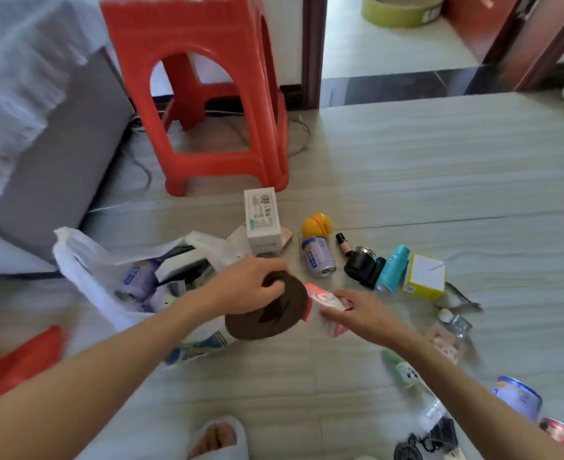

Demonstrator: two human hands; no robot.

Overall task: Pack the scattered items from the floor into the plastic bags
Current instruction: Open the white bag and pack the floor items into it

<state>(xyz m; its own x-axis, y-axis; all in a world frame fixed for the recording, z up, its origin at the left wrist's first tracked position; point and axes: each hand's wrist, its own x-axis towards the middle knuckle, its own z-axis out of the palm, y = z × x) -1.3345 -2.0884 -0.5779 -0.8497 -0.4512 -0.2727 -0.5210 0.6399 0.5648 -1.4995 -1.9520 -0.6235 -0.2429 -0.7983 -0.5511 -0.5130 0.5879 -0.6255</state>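
My left hand (244, 287) grips a brown round piece of cloth (269, 313) by its top, just right of the open white plastic bag (88, 270). The bag lies on the floor and holds a can and boxes. My right hand (357, 313) holds a red and white packet (327, 298) beside the brown cloth. Behind them on the floor are a white box (262, 220), a yellow-capped can (317, 249), a small makeup bottle (343, 247), a black object (363, 265), a teal bottle (393, 268) and a yellow and white box (425, 277).
An orange plastic stool (207, 88) stands at the back, a grey sofa (51, 137) on the left. A red bag (18, 356) lies at lower left. More cans (519, 398), a green bottle (403, 368) and a black cable (426, 439) lie at lower right. My slippered foot (219, 438) is below.
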